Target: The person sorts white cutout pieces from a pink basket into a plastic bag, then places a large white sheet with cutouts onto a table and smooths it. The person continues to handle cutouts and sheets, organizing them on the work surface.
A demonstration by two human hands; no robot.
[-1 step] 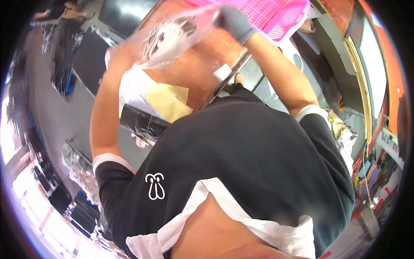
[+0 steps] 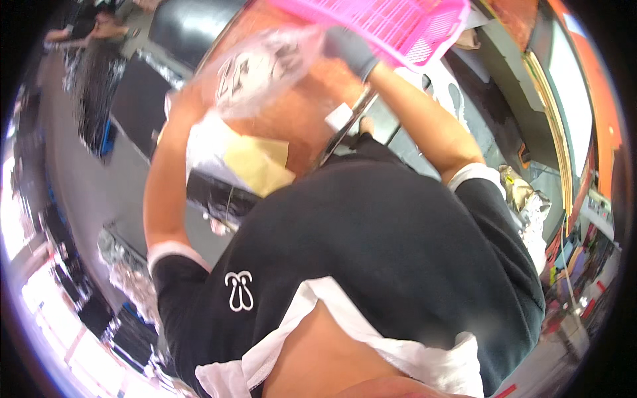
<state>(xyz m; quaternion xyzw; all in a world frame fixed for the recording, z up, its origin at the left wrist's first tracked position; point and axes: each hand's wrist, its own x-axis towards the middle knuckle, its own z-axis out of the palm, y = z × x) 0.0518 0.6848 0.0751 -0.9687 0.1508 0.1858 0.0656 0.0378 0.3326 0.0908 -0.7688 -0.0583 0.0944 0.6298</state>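
Observation:
A clear plastic bag is stretched between my two hands above the brown tabletop. Inside it, or just under its film, lies a bundle of white and dark cord-like pieces, too blurred to name. My left hand, bare and smeared by motion, grips the bag's left end. At the other end my right hand, in a grey glove, pinches the bag's edge close to a pink plastic basket. Yellow paper sheets and white plastic film lie on the table nearer my body, below the bag.
A black wrapped package sits at the table's near left. A small white card lies by the table edge. Dark wrapped stacks stand on the grey floor at left. Another person shows at the far left.
Both hands and the bag sit slightly lower in view, and the bag's film is pulled a little differently. The basket has also shifted left in the picture. Both hands keep their hold.

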